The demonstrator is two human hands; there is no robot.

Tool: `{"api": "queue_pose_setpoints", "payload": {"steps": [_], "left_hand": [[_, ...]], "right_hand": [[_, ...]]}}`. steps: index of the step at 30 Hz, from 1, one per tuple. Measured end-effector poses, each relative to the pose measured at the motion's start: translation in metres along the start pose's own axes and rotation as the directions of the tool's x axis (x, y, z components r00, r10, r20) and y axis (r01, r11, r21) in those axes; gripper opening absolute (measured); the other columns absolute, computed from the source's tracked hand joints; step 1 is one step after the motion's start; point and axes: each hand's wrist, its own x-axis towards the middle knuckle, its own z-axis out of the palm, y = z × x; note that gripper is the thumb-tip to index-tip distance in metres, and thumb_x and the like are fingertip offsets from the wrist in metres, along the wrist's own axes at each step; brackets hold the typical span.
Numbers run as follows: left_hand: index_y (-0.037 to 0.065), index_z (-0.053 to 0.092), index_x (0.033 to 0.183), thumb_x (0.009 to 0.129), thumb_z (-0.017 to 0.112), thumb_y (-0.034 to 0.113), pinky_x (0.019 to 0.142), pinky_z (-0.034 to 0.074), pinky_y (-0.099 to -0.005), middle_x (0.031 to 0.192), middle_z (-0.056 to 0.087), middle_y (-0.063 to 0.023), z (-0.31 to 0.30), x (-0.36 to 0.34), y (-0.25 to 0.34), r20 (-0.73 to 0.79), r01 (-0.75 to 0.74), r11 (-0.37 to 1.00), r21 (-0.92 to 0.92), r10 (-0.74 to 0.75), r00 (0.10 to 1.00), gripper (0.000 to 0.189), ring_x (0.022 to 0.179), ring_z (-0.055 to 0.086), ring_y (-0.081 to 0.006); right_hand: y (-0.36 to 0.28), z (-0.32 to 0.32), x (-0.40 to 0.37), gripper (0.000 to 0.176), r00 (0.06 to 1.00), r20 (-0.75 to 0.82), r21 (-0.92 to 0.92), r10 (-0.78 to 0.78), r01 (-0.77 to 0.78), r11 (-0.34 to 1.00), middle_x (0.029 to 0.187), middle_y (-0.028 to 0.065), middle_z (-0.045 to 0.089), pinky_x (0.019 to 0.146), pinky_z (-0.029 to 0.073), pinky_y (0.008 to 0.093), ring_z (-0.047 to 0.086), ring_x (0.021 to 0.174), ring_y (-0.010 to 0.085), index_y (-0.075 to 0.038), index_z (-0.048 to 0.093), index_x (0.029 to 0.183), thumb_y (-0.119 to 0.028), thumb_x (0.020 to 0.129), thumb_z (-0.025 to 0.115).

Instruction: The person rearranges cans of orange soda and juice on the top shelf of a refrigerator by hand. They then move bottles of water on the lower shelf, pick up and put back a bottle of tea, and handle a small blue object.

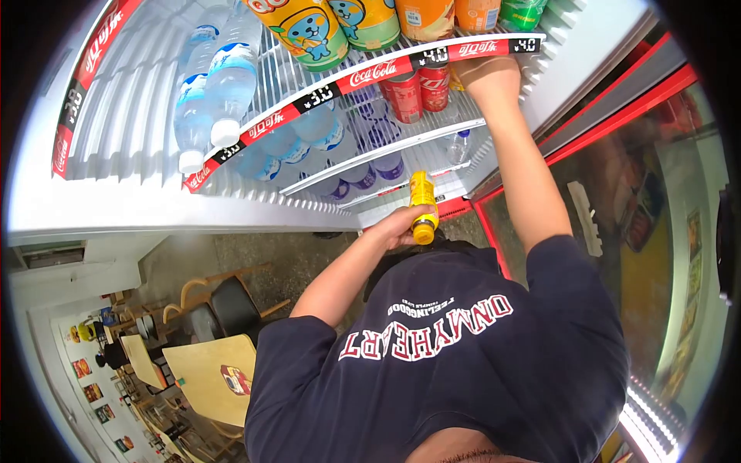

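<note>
My left hand [400, 224] is around a bottle [421, 199], just before the fridge [116, 204]. My right hand [488, 81] is inside, its fingers beneath the upper shelf [374, 73]. Just left of those fingers are cans [434, 89]; on the shelf above them stand drinks [424, 18], with water bottles [231, 81] farther left. Lower down sits a small bottle [458, 147]. The door [624, 115] is to their right. Left of my left fingers, farther back, are a chair [233, 305] and a table [204, 370].

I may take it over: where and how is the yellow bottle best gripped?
Probably round the yellow bottle at the end away from its cap, from the wearer's right: that part sticks out beyond the left hand, which holds it near the cap.
</note>
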Motion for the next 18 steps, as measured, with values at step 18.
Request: {"api": "queue_pose_setpoints", "payload": {"steps": [18], "left_hand": [[0.003,0.054,0.119,0.093,0.060,0.032,0.070,0.064,-0.0388,0.100,0.067,-0.0151,-0.021,0.109,0.005,-0.019,-0.011,0.809,-0.588,0.001,1.000,0.040,0.085,0.070,-0.0268]], "right_hand": [[0.015,-0.093,-0.227,0.051,0.958,-0.286,0.694,-0.008,0.213,0.687,0.123,0.0313,0.062,0.098,0.052,0.0469,0.064,0.115,0.0406,-0.001,0.057,0.120,-0.008,0.075,0.080]]}}
